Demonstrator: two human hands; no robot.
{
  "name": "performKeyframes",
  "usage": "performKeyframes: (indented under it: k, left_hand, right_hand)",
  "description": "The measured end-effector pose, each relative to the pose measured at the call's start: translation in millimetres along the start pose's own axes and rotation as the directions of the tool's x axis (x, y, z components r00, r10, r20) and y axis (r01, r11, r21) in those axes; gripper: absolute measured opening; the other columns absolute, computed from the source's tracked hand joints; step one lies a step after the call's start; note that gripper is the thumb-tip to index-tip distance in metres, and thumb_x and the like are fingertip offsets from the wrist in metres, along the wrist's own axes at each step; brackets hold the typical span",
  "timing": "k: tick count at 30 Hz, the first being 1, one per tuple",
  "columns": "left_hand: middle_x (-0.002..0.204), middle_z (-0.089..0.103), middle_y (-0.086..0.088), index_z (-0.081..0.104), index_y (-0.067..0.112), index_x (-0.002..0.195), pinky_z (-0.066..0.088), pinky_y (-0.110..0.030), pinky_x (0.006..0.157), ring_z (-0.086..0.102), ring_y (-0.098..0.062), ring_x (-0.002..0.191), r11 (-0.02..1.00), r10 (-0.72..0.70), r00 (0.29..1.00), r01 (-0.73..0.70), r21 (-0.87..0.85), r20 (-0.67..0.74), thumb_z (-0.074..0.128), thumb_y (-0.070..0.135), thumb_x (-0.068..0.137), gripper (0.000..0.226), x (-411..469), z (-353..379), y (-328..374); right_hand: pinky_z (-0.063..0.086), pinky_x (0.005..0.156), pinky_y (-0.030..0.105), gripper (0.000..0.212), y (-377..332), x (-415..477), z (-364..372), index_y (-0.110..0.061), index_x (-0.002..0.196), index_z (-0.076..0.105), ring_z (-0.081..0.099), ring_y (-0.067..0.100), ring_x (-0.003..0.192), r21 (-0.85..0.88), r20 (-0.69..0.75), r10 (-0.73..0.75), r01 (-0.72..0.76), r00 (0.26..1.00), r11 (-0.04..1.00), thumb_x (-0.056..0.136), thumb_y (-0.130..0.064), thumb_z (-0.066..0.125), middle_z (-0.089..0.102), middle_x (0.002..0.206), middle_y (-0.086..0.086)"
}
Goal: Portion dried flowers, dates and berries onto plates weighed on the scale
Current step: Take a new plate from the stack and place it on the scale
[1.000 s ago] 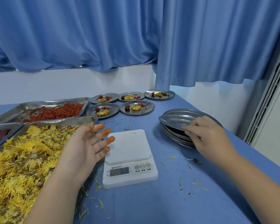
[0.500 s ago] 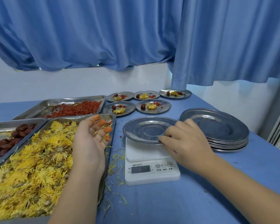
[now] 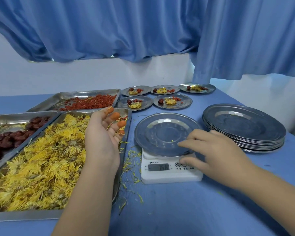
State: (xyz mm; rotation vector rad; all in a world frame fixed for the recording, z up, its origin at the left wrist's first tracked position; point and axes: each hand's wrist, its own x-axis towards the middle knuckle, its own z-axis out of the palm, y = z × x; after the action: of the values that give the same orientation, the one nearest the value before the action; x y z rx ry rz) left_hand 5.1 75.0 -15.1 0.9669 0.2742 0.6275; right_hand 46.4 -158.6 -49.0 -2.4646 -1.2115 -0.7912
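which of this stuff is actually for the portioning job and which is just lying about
For the job: scale, empty plate on it, plate stack, dried flowers, dates, berries, five filled plates, left hand, right hand.

Just lying about: loose petals on the table, blue curtains.

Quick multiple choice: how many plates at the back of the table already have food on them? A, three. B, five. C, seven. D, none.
B: five filled plates sit in two rows, three behind and two in front, beyond the empty plate on the scale.
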Motion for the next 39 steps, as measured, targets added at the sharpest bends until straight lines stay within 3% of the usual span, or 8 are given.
performKeyframes:
  k: [4,8,14,21,26,30,33,39]
  left_hand:
    - [0.079,0.064,0.004,0.061,0.019,0.091,0.042,-0.025,0.059,0.06,-0.013,0.065,1.0,0.003,1.0,-0.003,0.022,0.005,0.048,0.023,0.093,0.014,0,0,-2]
    - [0.077,0.063,0.005,0.06,0.02,0.089,0.041,-0.025,0.058,0.059,-0.012,0.063,0.999,-0.003,1.0,0.002,0.052,0.011,0.047,0.023,0.092,0.014,-1,1,-3]
    - [0.077,0.061,0.004,0.059,0.019,0.088,0.041,-0.025,0.06,0.058,-0.013,0.064,0.998,0.0,1.0,-0.002,0.07,0.029,0.046,0.023,0.093,0.014,-2,2,-4]
    - [0.075,0.062,0.005,0.06,0.02,0.091,0.042,-0.023,0.056,0.058,-0.013,0.063,0.996,-0.017,0.999,0.014,0.086,0.035,0.047,0.024,0.092,0.014,-1,3,-5]
    - [0.073,0.063,0.005,0.061,0.02,0.088,0.044,-0.021,0.052,0.058,-0.013,0.061,0.996,-0.022,0.999,0.018,0.087,0.04,0.049,0.024,0.092,0.013,0,2,-7]
    - [0.072,0.065,0.006,0.062,0.021,0.087,0.044,-0.022,0.053,0.058,-0.012,0.058,0.994,-0.02,0.999,0.016,0.104,0.04,0.051,0.023,0.092,0.012,1,3,-8]
    - [0.07,0.065,0.007,0.062,0.021,0.089,0.043,-0.022,0.053,0.059,-0.01,0.056,0.993,-0.017,0.999,0.012,0.115,0.044,0.051,0.022,0.092,0.012,0,3,-8]
    - [0.065,0.064,0.008,0.062,0.021,0.089,0.043,-0.024,0.056,0.059,-0.01,0.055,0.991,-0.01,0.998,0.002,0.135,0.057,0.05,0.02,0.093,0.013,1,4,-9]
  right_hand:
    - [0.043,0.057,0.024,0.018,5,-6,-27,-0.032,0.087,0.068,0.045,-0.005,0.06,0.11,0.147,0.031,-0.048,0.989,0.993,0.084,-0.049,0.062,0.053,0.072,-0.019]
    - [0.045,0.067,0.025,0.04,3,-7,-29,-0.042,0.108,0.056,0.048,-0.001,0.069,-0.027,0.481,0.12,-0.122,0.868,0.992,0.081,-0.068,0.04,0.05,0.071,-0.02]
    - [0.03,0.051,0.019,0.05,-1,-16,-24,-0.048,0.121,0.036,0.047,0.001,0.065,-0.101,0.522,0.206,-0.18,0.828,0.979,0.078,-0.073,0.041,0.048,0.072,-0.015]
    - [0.035,0.049,0.019,0.045,0,-16,-31,-0.058,0.115,0.034,0.054,-0.001,0.059,-0.055,0.653,0.288,-0.335,0.7,0.941,0.075,-0.073,0.047,0.056,0.074,-0.011]
    - [0.05,0.054,0.029,0.046,-4,-16,-22,-0.05,0.111,0.041,0.059,0.008,0.057,-0.027,0.639,0.313,-0.386,0.703,0.922,0.072,-0.074,0.05,0.052,0.069,-0.01]
    - [0.039,0.046,0.02,0.052,-1,-15,-25,-0.057,0.109,0.042,0.056,0.0,0.048,-0.031,0.639,0.3,-0.366,0.708,0.93,0.064,-0.082,0.041,0.058,0.064,-0.008]
    - [0.035,0.049,0.018,0.05,0,-15,-26,-0.059,0.105,0.045,0.054,-0.005,0.052,0.015,0.639,0.274,-0.368,0.719,0.93,0.062,-0.083,0.037,0.063,0.064,-0.015]
    - [0.034,0.047,0.021,0.01,6,-7,-25,-0.04,0.081,0.061,0.051,0.002,0.055,0.081,0.476,0.283,-0.362,0.833,0.929,0.085,-0.044,0.053,0.055,0.056,-0.023]
